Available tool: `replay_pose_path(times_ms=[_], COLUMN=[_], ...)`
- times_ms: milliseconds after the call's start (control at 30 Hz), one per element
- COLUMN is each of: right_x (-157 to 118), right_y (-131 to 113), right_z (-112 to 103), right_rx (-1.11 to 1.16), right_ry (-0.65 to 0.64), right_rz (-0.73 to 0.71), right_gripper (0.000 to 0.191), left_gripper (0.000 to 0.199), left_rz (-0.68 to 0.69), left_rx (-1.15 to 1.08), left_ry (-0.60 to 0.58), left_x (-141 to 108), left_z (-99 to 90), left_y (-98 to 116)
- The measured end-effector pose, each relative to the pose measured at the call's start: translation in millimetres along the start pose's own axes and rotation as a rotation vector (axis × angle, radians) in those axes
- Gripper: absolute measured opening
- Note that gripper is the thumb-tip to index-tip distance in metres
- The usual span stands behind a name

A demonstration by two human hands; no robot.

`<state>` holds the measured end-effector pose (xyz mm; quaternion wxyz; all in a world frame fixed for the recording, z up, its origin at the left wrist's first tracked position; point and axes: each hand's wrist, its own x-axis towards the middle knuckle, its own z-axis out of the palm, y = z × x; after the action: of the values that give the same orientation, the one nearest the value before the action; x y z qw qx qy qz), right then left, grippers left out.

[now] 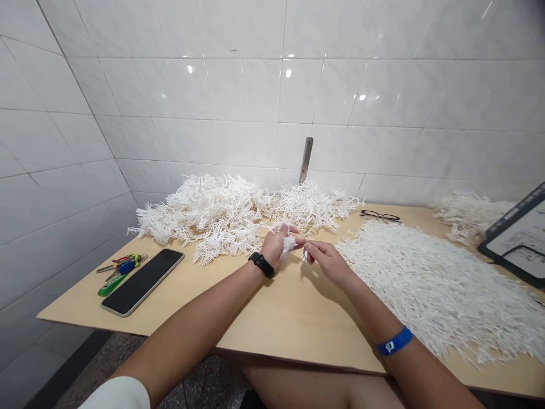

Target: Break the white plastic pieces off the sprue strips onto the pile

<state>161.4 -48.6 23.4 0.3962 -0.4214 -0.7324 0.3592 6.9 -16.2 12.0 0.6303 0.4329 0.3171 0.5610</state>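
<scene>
The left hand (273, 247) is holding a small white clump (289, 243) of thin strands, which is sitting against its curled fingers, above the middle of the worktop (272, 329). The right hand (330, 262) is facing it from just beside, its thumb and forefinger closing in a pinch on a white strand (305, 255) whose end is showing below the fingertips; the exact contact between the two hands is too small to make out. Behind the left hand and to its left, a large tangled heap (217, 204) of white strands is lying near the tiled wall (238, 91), with a smaller heap (313, 204) adjoining it straight behind the hands. To the right of the right hand, a wide spread (430, 284) of short white pieces is covering much of the worktop, and another white pile (470, 210) is lying beyond it near the wall. Eyeglasses (380, 216) are resting at the back edge of the spread. At the far right, a dark-bordered folder (517, 233) is standing tilted, partly cut off, with a pale printed face showing within its border. On the left, well apart from the hands, a phone (143, 281) is lying screen up beside a bunch of keys (123, 267).
</scene>
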Motion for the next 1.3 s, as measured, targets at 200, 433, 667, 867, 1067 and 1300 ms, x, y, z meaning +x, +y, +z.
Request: replay_pose_path(times_ms=[200, 433, 667, 867, 1067, 1300], right_x=[-2, -5, 2, 2, 1, 2], right_y=[23, 27, 3, 4, 8, 7], right_z=[-34, -51, -5, 5, -3, -3], right_rx=[-0.59, -0.81, 0.007, 0.126, 0.111, 0.084], right_ry=[0.13, 0.245, 0.068, -0.066, -0.074, -0.001], right_rz=[0.17, 0.126, 0.085, 0.108, 0.113, 0.079], right_gripper=[0.032, 0.033, 0.038, 0.04, 0.048, 0.045], left_gripper=[0.036, 0.043, 0.05, 0.06, 0.06, 0.056], left_rz=[-0.001, 0.012, 0.074, -0.016, 0.014, -0.056], left_rx=[-0.017, 0.068, 0.164, 0.188, 0.269, 0.485], left_ry=[0.019, -0.11, -0.249, -0.302, -0.163, -0.358], left_x=[11, 8, 0, -6, -8, -5], left_z=[-18.5, -14.4, -6.9, -1.0, -1.2, -6.0], left_y=[12, 6, 2, -1, 8, 2])
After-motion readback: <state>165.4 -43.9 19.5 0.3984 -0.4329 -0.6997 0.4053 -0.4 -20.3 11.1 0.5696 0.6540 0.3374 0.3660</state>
